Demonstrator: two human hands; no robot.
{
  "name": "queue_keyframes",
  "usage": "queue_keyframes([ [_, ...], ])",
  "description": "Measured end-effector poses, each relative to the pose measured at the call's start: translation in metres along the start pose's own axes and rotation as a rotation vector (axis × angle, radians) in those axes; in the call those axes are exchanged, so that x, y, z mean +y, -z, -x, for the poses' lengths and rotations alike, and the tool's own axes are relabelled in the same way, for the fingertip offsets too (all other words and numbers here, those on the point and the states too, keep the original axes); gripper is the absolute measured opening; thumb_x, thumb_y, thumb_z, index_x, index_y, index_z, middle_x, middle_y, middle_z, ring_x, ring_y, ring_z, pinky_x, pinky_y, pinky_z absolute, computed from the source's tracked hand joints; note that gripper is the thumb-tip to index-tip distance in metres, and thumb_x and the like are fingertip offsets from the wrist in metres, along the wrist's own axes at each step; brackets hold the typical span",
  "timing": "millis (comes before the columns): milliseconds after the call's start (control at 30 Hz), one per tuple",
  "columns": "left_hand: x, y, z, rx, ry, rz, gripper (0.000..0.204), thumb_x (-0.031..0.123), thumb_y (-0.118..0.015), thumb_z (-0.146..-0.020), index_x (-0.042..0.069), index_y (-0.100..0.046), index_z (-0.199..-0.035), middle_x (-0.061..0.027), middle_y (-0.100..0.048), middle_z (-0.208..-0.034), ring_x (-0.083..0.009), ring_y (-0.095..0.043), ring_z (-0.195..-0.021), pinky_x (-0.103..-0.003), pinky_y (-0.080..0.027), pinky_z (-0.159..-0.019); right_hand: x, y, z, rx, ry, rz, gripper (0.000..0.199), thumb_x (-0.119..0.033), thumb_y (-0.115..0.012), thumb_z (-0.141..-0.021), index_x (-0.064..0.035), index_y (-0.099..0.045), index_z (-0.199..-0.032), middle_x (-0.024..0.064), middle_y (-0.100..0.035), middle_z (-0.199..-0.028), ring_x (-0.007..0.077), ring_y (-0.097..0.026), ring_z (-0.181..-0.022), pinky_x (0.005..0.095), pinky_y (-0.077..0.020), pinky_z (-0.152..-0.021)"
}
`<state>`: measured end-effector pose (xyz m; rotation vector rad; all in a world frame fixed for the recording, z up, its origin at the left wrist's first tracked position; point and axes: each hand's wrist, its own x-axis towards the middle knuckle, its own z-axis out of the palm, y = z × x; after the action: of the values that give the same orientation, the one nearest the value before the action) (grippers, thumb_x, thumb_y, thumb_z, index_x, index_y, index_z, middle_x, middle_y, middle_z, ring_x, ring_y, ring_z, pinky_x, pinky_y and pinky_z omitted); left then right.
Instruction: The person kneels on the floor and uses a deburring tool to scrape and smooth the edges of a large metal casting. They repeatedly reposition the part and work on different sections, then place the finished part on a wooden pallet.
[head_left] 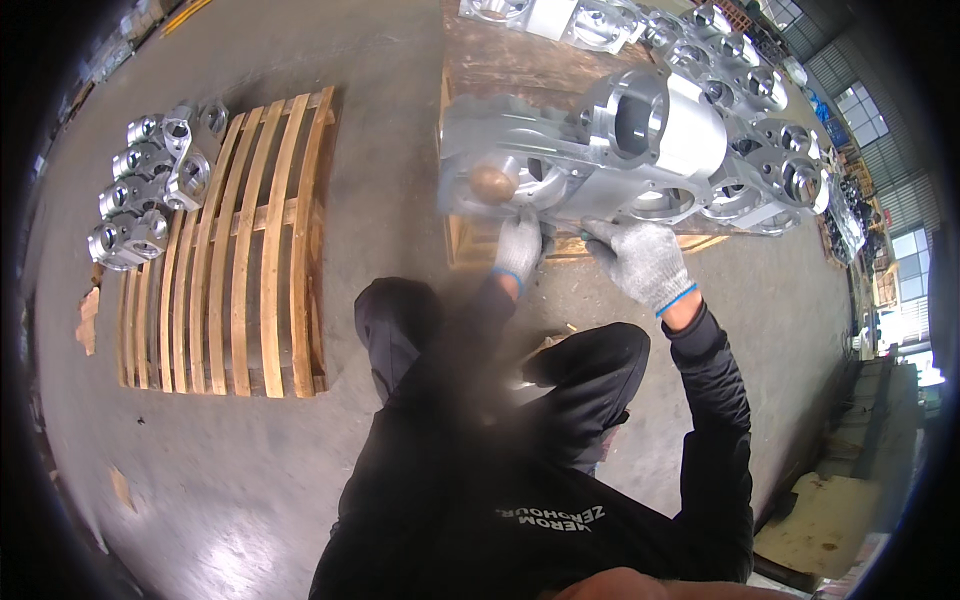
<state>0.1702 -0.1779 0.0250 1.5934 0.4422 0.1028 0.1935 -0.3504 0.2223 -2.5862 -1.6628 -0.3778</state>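
A large silver machined metal casting (625, 180) with round bores lies on the brown work surface (530, 70) in front of me. My left hand (518, 247), in a grey glove with a blue cuff, is at its near edge, fingers bent in and partly hidden. Just to the right, my right hand (645, 262), gloved alike, reaches to the same edge with thumb and fingers drawn together. Whatever lies between the fingers of either hand is too small or hidden to name. A round copper-brown patch (493, 183) shows at the casting's left bore.
More silver castings (745, 75) crowd the far and right parts of the surface. On the floor at left lies a slatted wooden pallet (255, 250), with several castings (160, 185) along its left side. My bent knees (595, 365) are close below the work surface.
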Motion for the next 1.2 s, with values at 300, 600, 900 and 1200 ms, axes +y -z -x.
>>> queue_keyframes([
  [300, 0.053, 0.073, 0.082, 0.383, -0.256, 0.066, 0.046, 0.04, -0.053, -0.11, -0.003, -0.068, -0.123, -0.0206, -0.073, -0.098, -0.0278, -0.067, -0.09, -0.043, -0.054, -0.085, -0.01, -0.045, 0.133, 0.354, -0.581, -0.375, 0.025, -0.011, -0.084, -0.087, -0.0057, -0.071, -0.107, 0.0093, -0.073, -0.086, 0.0258, -0.071, -0.073, 0.0343, -0.0557, -0.068],
  [600, 0.052, 0.145, 0.045, 0.722, -0.61, -0.228, 0.047, 0.031, -0.064, -0.107, 0.005, -0.049, -0.143, -0.017, -0.064, -0.132, -0.0267, -0.06, -0.123, -0.04, -0.047, -0.108, 0.133, -0.12, 0.123, 0.954, -1.07, -1.101, 0.028, -0.025, -0.059, -0.111, -0.0052, -0.067, -0.13, 0.0025, -0.068, -0.116, 0.0093, -0.06, -0.099, 0.0282, -0.0517, -0.087],
  [900, 0.03, 0.174, 0.004, 0.393, -0.253, 0.132, 0.067, 0.051, -0.044, -0.113, -0.005, -0.053, -0.149, -0.0133, -0.059, -0.146, -0.0226, -0.053, -0.134, -0.037, -0.04, -0.116, 0.177, -0.125, 0.061, 0.85, -0.865, -1.335, 0.05, -0.047, -0.06, -0.108, -0.0053, -0.068, -0.134, 0.0018, -0.071, -0.119, 0.0102, -0.06, -0.11, 0.0283, -0.0475, -0.099],
  [1200, 0.03, 0.168, 0.051, 0.56, -0.207, 0.302, 0.06, 0.049, -0.045, -0.112, 0.0, -0.057, -0.144, -0.0127, -0.065, -0.137, -0.0229, -0.06, -0.124, -0.036, -0.046, -0.108, 0.119, -0.093, 0.106, 0.693, -1.111, -1.245, 0.047, -0.049, -0.058, -0.108, -0.0052, -0.072, -0.113, -0.0041, -0.065, -0.087, 0.0085, -0.057, -0.079, 0.0293, -0.0487, -0.072],
])
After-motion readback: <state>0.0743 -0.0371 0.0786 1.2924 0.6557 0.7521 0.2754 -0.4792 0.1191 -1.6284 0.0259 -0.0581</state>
